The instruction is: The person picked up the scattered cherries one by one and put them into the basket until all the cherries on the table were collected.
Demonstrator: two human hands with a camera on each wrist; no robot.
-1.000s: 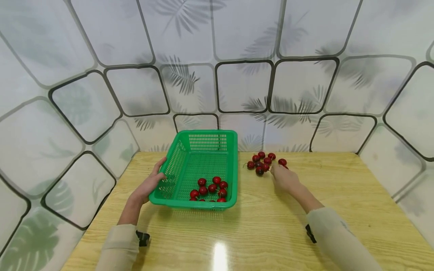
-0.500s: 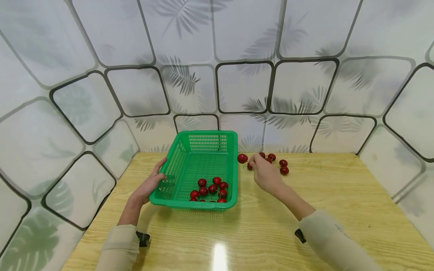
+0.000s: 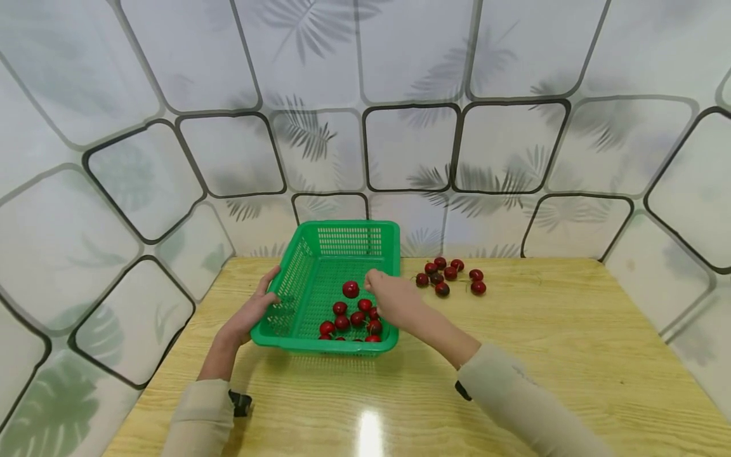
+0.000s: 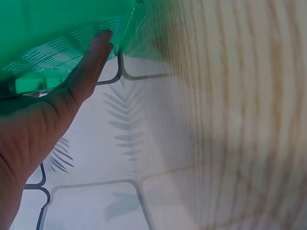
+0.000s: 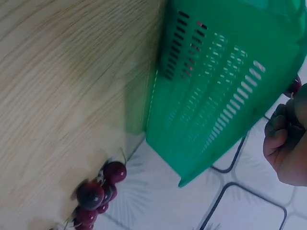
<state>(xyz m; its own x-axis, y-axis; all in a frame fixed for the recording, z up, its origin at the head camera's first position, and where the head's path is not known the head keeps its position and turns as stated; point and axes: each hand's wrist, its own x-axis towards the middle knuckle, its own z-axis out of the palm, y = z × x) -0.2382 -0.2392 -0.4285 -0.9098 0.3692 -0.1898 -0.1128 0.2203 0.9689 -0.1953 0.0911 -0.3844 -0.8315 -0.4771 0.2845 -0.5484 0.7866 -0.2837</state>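
A green plastic basket [image 3: 325, 344] stands left of the table's middle, with several dark red cherries [image 3: 342, 322] lying near its front right corner. My left hand [image 3: 253, 315] holds its left side, thumb over the rim; in the left wrist view the fingers [image 4: 88, 64] lie along the outer wall. Over the basket's right rim, my right hand [image 3: 402, 303] has its fingers curled. A single cherry [image 3: 351, 289] hangs just left of those fingertips, above the basket, apparently pinched by its stem. The right wrist view shows this cherry [image 5: 293, 86] partly hidden behind the hand.
Several loose cherries [image 3: 436, 278] form a cluster on the wooden table [image 3: 514, 317], right of the basket. Two more cherries [image 3: 477, 282] lie slightly apart on their right. A patterned white backdrop [image 3: 411, 146] rises along the table's back edge.
My right hand has lifted a cherry from the cluster and carried it left to above the basket. The left hand and the basket have stayed in place.
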